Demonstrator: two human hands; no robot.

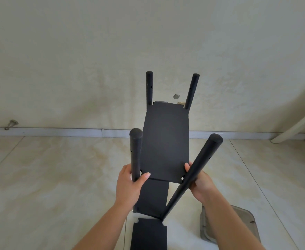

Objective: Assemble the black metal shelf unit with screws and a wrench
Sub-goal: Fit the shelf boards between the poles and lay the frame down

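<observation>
We have the shelf unit (164,147) standing on the floor (48,177) in front of us, between our arms, and by our reading it is well along but not finished. Four posts are in place: the near left post (135,156), the near right post (193,175), and two far posts (149,87) whose tops rise against the wall (94,51). One shelf (165,141) sits partway up between them, a lower shelf (153,195) shows beneath it, and a third black panel (149,233) lies lowest, at the bottom edge of the view. Small holes show in the posts above the upper shelf, so we judge that at least one more level may be left to fit, and whether the existing joints are tightened we cannot tell; no screws or wrench are visible. Our left hand (130,183) grasps the near left post just at the shelf corner, thumb lying on the shelf edge. Our right hand (199,183) wraps the near right post at the matching corner. The posts run upward toward us, their capped ends pointing up, the near right one splayed outward, which we take to be partly lens distortion. The shelves' long axis runs away from us toward the wall. A grey tray (238,224) lies on the floor just right of the unit.
</observation>
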